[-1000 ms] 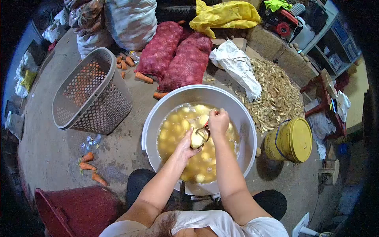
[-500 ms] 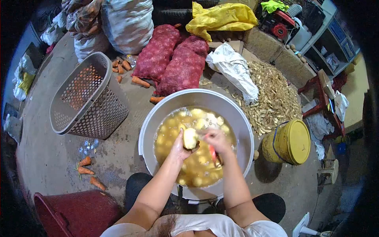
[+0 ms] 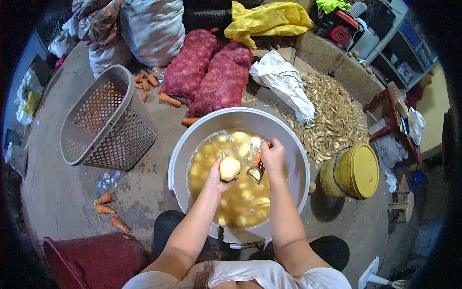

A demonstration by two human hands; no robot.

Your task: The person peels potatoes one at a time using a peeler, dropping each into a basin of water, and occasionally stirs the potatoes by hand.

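My left hand (image 3: 217, 177) is closed around a pale, peeled potato (image 3: 230, 169), held above a large grey tub (image 3: 179, 159). In my right hand (image 3: 273, 156) is a red-handled peeler (image 3: 261, 161), its dark end pointing down and a little apart from the potato. Something pale shows at the peeler's dark end, too small to make out. Below both hands, cloudy yellowish water (image 3: 204, 185) fills the lower part of the tub, with several peeled potatoes in it.
A perforated basket (image 3: 120, 137) stands left, near loose carrots (image 3: 105, 209). Red mesh sacks (image 3: 221, 82) lie behind the tub. To the right are a heap of peelings (image 3: 334, 115) and a lidded yellow bucket (image 3: 349, 172). A maroon tub (image 3: 96, 260) sits front left.
My right hand has risen slightly and turned, with the peeler now away from the potato. The potato has turned in my left hand and shifted slightly left.
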